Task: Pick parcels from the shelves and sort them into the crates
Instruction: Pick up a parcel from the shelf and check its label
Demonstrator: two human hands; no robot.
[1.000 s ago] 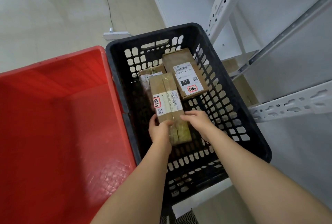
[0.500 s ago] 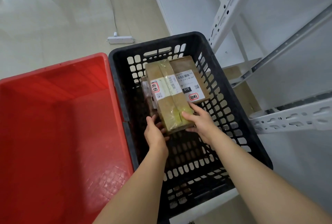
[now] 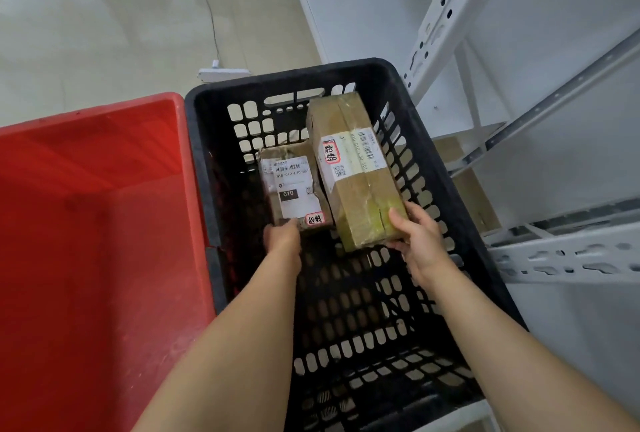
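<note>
The parcel (image 3: 294, 185) at the left hand (image 3: 282, 235) carries a label reading "010". Its barcode line starts "010-010". Other print is too blurred to read.

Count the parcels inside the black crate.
2 visible: a long parcel gripped by the right hand along the black crate's right wall, and a smaller parcel at the left hand. More may lie hidden underneath.

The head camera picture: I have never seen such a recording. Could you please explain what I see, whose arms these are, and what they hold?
The camera sits on a person's head and looks down, so the two bare arms are that person's own. Below stand two crates: a red crate and a black crate with holes. The right hand grips the near end of a long taped parcel inside the black crate. The left hand touches the near edge of a smaller parcel beside it. White shelves stand on the right.
</note>
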